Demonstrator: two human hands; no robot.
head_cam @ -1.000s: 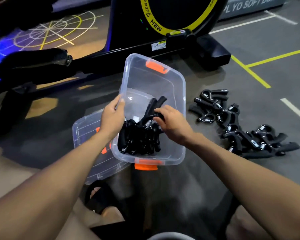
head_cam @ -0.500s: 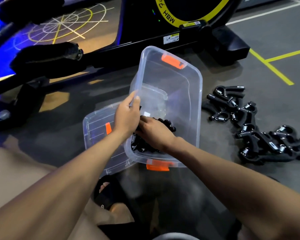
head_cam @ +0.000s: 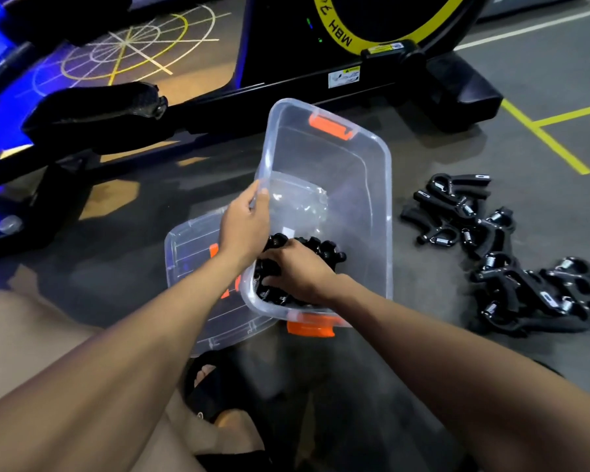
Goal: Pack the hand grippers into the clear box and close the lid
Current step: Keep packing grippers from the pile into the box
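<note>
Though half-hidden, black hand grippers (head_cam: 312, 248) inside clear box (head_cam: 372, 206).

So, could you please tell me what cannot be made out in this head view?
- Right hand fingers: buried among the black hand grippers in the clear plastic box; grip unclear.
- Clear flat lid: partly under the box and the left hand.
- Loose black grippers on the floor: the pile runs off the right edge.
</note>
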